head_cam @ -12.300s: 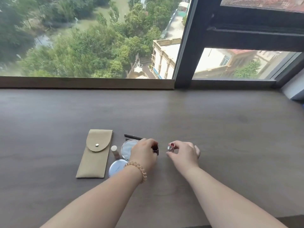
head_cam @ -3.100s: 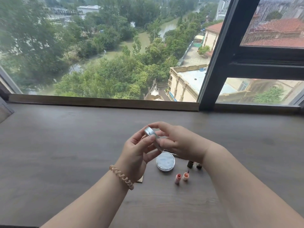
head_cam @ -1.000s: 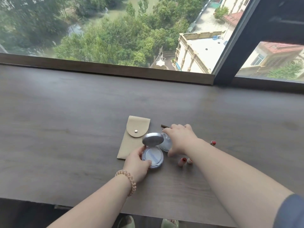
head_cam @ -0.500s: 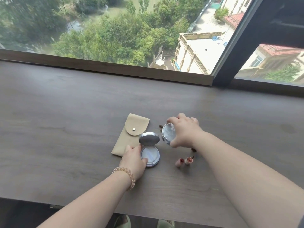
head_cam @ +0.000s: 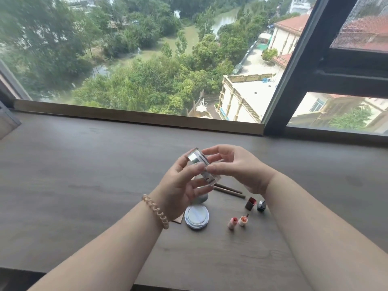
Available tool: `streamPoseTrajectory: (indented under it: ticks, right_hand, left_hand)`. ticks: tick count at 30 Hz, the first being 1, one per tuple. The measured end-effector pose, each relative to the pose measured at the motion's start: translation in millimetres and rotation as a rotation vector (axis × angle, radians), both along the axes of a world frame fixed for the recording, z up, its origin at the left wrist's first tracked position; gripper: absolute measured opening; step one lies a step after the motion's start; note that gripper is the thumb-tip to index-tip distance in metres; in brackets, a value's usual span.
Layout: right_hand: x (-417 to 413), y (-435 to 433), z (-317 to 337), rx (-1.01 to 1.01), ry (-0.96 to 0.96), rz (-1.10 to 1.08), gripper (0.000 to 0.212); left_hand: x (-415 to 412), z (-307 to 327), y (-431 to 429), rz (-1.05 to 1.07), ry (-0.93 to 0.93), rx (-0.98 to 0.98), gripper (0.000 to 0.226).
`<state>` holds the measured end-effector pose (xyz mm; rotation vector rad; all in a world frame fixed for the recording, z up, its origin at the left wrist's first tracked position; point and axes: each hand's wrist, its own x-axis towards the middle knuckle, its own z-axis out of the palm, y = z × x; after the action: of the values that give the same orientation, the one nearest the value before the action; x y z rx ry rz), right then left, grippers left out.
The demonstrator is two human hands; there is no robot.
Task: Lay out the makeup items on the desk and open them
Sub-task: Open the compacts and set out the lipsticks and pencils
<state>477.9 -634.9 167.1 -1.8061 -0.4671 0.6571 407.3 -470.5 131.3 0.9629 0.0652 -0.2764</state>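
We see two hands up above the desk [head_cam: 84, 175], and both hold one small round silver case [head_cam: 202, 167]. The left hand [head_cam: 180, 185] curls its fingers around the case from the left side. The right hand [head_cam: 237, 166] pinches the case's edge with its fingertips, and the other fingers spread a little. The case is tilted. We cannot tell if its lid is open.

Down on the desk, under the hands, an open white compact [head_cam: 197, 216] lies flat. Just to its right stand two little pink tubes [head_cam: 237, 221]. A dark red cap [head_cam: 251, 203] and a shiny dark cap [head_cam: 261, 205] sit behind them. Two thin brown pencils [head_cam: 230, 191] lie nearby.

The left wrist wears a coil bracelet [head_cam: 156, 211].
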Motion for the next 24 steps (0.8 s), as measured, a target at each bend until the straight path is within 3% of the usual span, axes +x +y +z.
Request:
streamPoseTrajectory:
  ticks: [3, 7, 13, 21, 24]
  right_hand:
    - [-7.8, 5.8, 15.2, -0.008, -0.063, 0.033, 0.047]
    - [-15.3, 13.1, 24.7, -0.011, -0.092, 0.060, 0.058]
    - [-24.0, 27.4, 28.5, 0.047, -0.094, 0.070, 0.056]
    - [-25.6, 30.6, 24.5, 0.114, -0.119, 0.086, 0.046]
    - [-25.1, 31.8, 14.3, 0.204, -0.064, 0.050, 0.055]
  left_hand:
    - [-5.7, 11.1, 6.7, -0.007, -0.041, -0.036, 0.075]
    - [-11.7, 20.8, 15.6, -0.031, -0.029, -0.118, 0.068]
    - [-17.5, 22.7, 20.2, 0.034, -0.096, -0.056, 0.060]
    - [-20.7, 15.3, 23.9, 0.078, -0.116, -0.150, 0.073]
    - [-23.8, 8.2, 23.5, 0.035, -0.127, -0.216, 0.068]
